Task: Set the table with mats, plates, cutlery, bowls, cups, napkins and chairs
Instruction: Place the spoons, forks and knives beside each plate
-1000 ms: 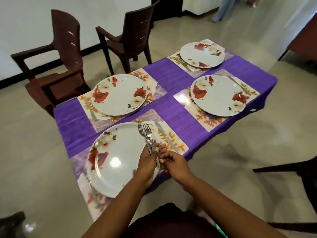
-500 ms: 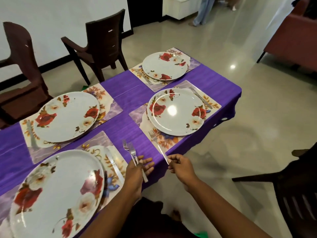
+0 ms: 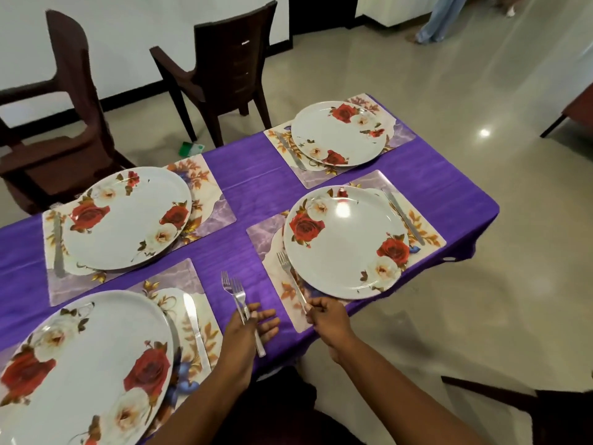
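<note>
A purple-clothed table (image 3: 253,187) carries several floral mats, each under a rose-patterned plate. My right hand (image 3: 324,316) pinches the handle of a single fork (image 3: 288,277) whose tines lie on the near right mat (image 3: 266,232), just left of that mat's plate (image 3: 346,242). My left hand (image 3: 247,329) holds two forks (image 3: 236,293) over the bare cloth between the two near mats, its other fingers stretched out. A knife (image 3: 404,216) lies right of the near right plate. Other knives lie beside the near left plate (image 3: 86,364), the far left plate (image 3: 128,216) and the far right plate (image 3: 340,133).
Two dark brown chairs (image 3: 224,72) (image 3: 54,123) stand on the floor beyond the table's far side. Part of another dark chair (image 3: 529,406) shows at the lower right. A person's legs (image 3: 436,17) stand far off at the top. A small green item (image 3: 191,148) lies on the floor.
My right hand drew one fork from the bundle and carried it right, laying it down left of the near right plate. My left hand keeps the two other forks. The view shifted right.
</note>
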Action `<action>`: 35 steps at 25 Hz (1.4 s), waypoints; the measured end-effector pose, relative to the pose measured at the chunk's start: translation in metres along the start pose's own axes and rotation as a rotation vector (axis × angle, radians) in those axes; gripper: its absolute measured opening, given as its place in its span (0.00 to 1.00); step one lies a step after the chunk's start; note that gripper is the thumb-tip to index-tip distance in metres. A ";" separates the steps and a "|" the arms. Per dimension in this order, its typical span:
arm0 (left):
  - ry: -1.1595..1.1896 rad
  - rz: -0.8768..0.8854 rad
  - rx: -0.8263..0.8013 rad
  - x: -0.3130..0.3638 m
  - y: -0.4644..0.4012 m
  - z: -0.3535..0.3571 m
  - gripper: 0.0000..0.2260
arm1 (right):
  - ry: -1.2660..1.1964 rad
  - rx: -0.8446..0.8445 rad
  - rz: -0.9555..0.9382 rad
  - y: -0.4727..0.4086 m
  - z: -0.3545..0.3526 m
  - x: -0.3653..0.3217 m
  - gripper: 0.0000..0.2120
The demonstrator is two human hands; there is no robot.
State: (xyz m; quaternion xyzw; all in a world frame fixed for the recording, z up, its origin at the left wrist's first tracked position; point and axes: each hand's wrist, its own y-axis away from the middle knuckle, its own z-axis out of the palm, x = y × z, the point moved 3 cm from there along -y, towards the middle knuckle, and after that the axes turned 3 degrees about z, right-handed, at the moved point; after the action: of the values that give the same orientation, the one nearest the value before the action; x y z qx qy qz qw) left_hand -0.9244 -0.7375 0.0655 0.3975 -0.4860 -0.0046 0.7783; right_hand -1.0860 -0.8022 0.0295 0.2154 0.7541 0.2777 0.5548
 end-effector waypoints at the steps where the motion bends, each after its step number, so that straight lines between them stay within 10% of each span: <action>1: 0.010 0.003 0.001 0.004 -0.005 0.005 0.07 | 0.016 -0.008 0.018 -0.005 0.000 0.000 0.04; 27: 0.012 0.093 0.088 0.024 -0.060 0.100 0.08 | 0.573 -0.324 -0.172 -0.015 -0.028 -0.038 0.16; 35: 0.024 0.181 0.015 -0.009 -0.013 0.219 0.10 | 0.244 -0.448 -0.143 -0.033 -0.143 -0.086 0.13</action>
State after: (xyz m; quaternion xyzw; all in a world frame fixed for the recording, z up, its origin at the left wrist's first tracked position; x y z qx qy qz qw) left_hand -1.0910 -0.8773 0.0970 0.3577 -0.5106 0.0740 0.7784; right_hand -1.1984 -0.9067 0.1023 -0.0017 0.7484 0.4218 0.5117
